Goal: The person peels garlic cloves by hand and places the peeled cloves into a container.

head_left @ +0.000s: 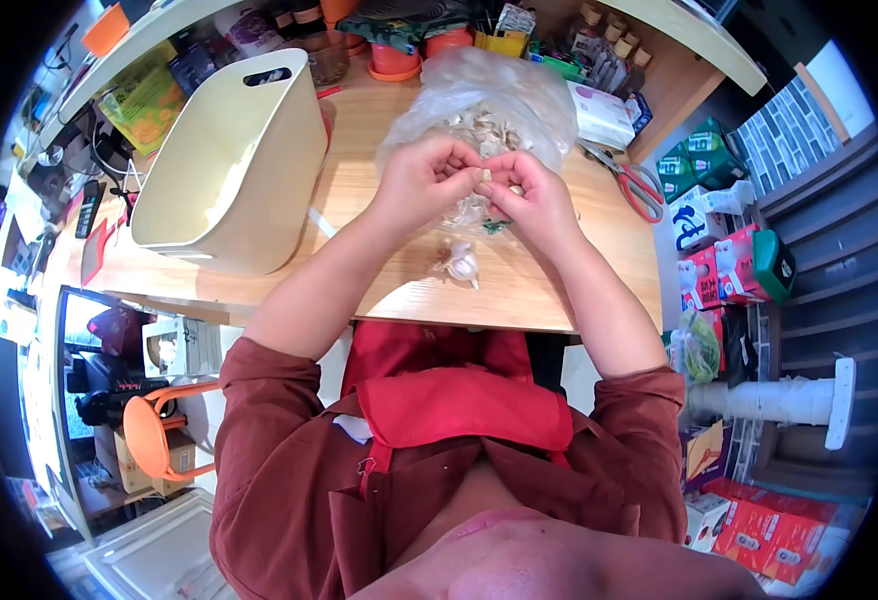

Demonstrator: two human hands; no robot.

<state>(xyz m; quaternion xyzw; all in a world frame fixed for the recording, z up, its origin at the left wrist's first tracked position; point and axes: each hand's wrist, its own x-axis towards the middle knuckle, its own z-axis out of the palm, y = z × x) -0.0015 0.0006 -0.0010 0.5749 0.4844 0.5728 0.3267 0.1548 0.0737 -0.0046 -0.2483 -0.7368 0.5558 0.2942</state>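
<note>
My left hand and my right hand meet over the desk, fingertips pinched together. Between them is a small pale garlic clove, partly covered by the fingers. Both hands are closed on it. Just behind and beneath them lies a clear plastic bag with garlic and papery skins in it. Nearer to me, a whitish garlic bulb rests on the wooden desk, apart from both hands.
A tall cream plastic bin stands on the left of the desk. Red-handled scissors lie at the right edge, near a white box. Orange pots and small corked bottles line the back. An orange chair is below left.
</note>
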